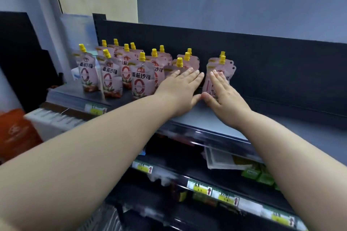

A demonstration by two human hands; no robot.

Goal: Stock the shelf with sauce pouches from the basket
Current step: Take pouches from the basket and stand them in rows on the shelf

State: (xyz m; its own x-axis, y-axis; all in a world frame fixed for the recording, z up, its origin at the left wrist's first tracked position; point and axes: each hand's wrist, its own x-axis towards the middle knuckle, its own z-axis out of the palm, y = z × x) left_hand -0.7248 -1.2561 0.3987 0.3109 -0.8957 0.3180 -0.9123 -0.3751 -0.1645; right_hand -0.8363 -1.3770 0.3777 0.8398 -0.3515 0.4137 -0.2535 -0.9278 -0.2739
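A: Where are the sauce pouches?

B: They stand on the top shelf (191, 116), in the middle and left of the frame. A big bunch of pouches (139, 78) fills the left part. They are pink with yellow caps (142, 56) and stand upright in rows.

A: What are the hands doing?

B: The left hand (180, 90) lies flat, fingers straight and close together, against a pouch near the middle of the frame. Its grip is wide and holds nothing. The right hand (223, 93) is flat too, fingers spread a bit, pressed on the front of the pair of pouches (223, 69) at the right end of the row. It is also wide, just touching, not wrapped around anything.

A: Are the hands close?

B: Yes. The two thumbs almost touch, low down on the shelf between the pouches.

A: What is to the right of that pair?

B: Bare dark shelf and a dark back panel (281, 62).

A: Can you see the basket?

B: No, I cannot find it. There is something orange (16, 133) at the left edge, but it is too blurry to tell what.

A: And lower down?

B: More shelves with yellow price tags (201, 187) along the front edges, and small green boxes (257, 173) at the lower right.
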